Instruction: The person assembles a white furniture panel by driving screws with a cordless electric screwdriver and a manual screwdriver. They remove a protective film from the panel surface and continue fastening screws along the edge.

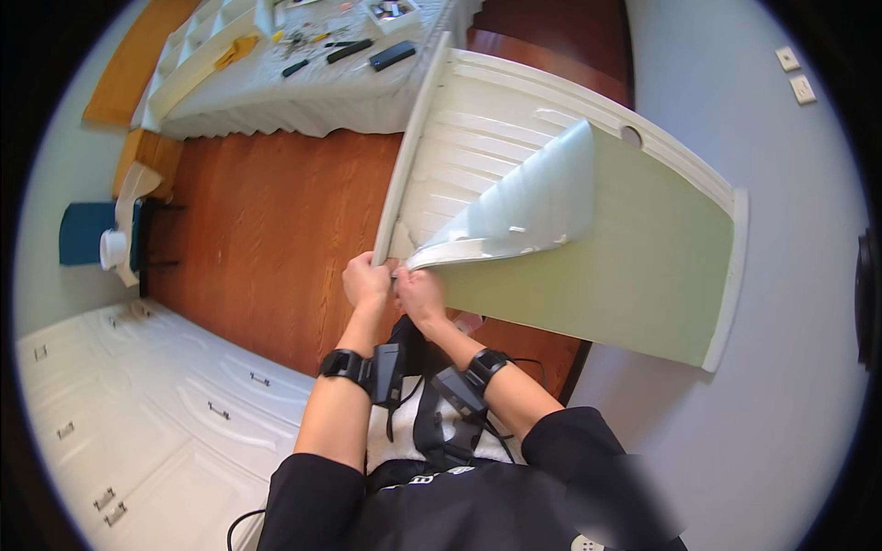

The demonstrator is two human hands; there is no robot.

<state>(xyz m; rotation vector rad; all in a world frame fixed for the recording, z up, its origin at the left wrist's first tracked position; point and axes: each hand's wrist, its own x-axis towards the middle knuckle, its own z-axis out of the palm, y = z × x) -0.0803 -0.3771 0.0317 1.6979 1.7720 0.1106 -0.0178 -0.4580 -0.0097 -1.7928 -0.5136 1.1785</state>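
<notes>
Person's left hand [367, 280] at near left corner of white panel [464, 129], fingers curled by the rim; can't tell if gripping. Right hand [421, 296] just beside it, slightly blurred, fingers closed on the edge of green sheet [606, 262]. Sheet lies over the panel's right part, left part folded up, pale bluish underside showing, white ribs bare next to it. Panel sits ahead of the person, above brown floor [248, 248]. Beyond, on grey cloth [276, 112]: black box [392, 56], small tools
</notes>
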